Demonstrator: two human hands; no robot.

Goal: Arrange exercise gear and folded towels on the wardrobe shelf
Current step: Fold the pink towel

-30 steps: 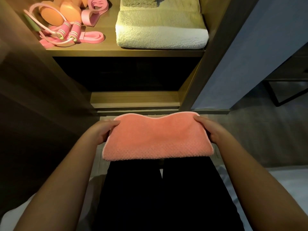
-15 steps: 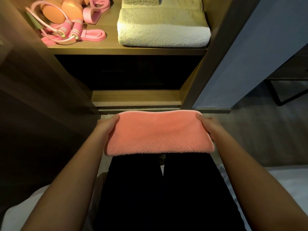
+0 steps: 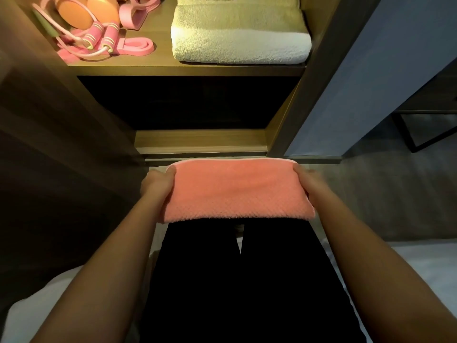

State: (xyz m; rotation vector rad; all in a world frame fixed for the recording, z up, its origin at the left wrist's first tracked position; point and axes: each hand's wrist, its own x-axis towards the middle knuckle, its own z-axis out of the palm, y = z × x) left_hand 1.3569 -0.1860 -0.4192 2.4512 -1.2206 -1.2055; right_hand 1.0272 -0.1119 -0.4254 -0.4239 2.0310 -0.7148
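A folded pink towel (image 3: 236, 190) is stretched flat above my knees, in front of the wardrobe. My left hand (image 3: 158, 184) grips its left end and my right hand (image 3: 309, 185) grips its right end, thumbs on top. On the lit wardrobe shelf (image 3: 163, 58) above lies a folded cream towel (image 3: 239, 40) at the right. At the shelf's left sit pink exercise gear: a jump rope with striped handles (image 3: 101, 39), a flat resistance band (image 3: 134, 47) and orange dumbbells (image 3: 86, 11).
A dark compartment (image 3: 188, 102) opens under the shelf, with a wooden base ledge (image 3: 200, 142) below it. The wardrobe's side panels stand left and right. A dark metal frame (image 3: 420, 129) stands on the grey floor at the right. White bedding (image 3: 408, 268) lies beside my legs.
Both hands have pulled the towel's far edge straight and lifted it slightly forward toward the wardrobe. The view has tilted a little, showing more of the shelf.
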